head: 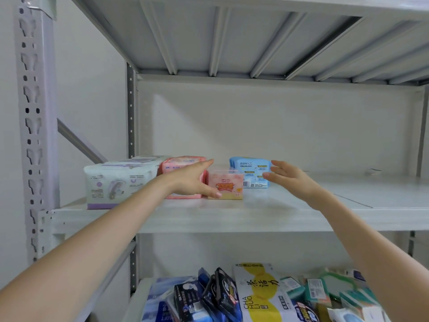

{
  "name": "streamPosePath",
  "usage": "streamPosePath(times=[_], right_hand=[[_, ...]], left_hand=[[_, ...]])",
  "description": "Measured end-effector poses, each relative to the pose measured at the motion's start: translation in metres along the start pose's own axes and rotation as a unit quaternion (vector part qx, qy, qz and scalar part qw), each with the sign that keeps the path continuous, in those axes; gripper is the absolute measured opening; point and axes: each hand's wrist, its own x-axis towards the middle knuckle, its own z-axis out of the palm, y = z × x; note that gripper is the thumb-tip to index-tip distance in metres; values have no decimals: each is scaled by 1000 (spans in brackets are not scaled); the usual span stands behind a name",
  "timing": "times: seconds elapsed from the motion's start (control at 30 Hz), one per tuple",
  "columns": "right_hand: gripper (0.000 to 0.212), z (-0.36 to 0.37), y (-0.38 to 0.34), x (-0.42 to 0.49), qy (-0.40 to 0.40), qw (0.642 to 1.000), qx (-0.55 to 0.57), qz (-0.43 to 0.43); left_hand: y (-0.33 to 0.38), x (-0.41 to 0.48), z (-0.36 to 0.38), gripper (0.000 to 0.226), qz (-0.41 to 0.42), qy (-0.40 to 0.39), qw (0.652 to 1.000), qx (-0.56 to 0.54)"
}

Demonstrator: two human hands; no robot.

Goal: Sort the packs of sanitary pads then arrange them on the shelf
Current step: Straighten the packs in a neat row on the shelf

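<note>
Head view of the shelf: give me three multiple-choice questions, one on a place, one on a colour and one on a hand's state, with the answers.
1. Where is the blue pack on the middle shelf?
A. At the left end
B. Just right of the small peach pack
C. Stacked on another pack

2. What colour is the leftmost pack?
A. Green
B. Black
C. White and purple

3. How is the right hand?
A. Open, fingers extended
B. Clenched in a fist
C. Gripping a pack

Answers:
1. B: it stands next to the peach pack, on that pack's right.
2. C: its wrap is white with purple print and a purple base.
3. A: the fingers reach out beside the blue pack and curl round nothing.
</note>
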Motion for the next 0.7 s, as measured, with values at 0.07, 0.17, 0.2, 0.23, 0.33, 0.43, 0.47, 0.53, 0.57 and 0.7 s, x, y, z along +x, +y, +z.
streamPosePath(times=[0.07, 0.17, 0.2, 0.23, 0.33, 0.43, 0.47, 0.53, 0.57, 0.7], right_hand=[[82, -4, 6, 1, -24, 1000, -6, 16], [84, -3, 14, 9, -68, 997, -14, 27], [85, -1, 14, 13, -81, 996, -20, 29], [87, 1, 15, 18, -95, 995, -25, 29], [90, 10, 15, 33, -130, 990, -39, 35], [89, 19, 17, 48, -155, 986, -50, 38], [92, 21, 18, 53, -164, 984, -55, 40], [97, 26, 20, 62, -180, 980, -70, 43], [99, 29, 22, 66, -185, 979, -75, 46], [94, 33, 27, 76, -213, 973, -79, 46]], left_hand=[[1, 8, -3, 107, -12, -6, 1000, 21], [3, 20, -9, 107, -12, 3, 998, 62], [2, 24, -10, 108, -15, 3, 996, 83], [1, 27, -13, 109, -25, -1, 995, 100], [-2, 39, -21, 108, -57, -33, 990, 128], [-5, 52, -25, 107, -50, -70, 982, 167], [-5, 57, -27, 107, -48, -82, 979, 179], [-5, 65, -29, 104, -49, -107, 974, 194], [-5, 69, -30, 103, -50, -119, 972, 198], [-3, 85, -29, 97, -60, -153, 968, 190]])
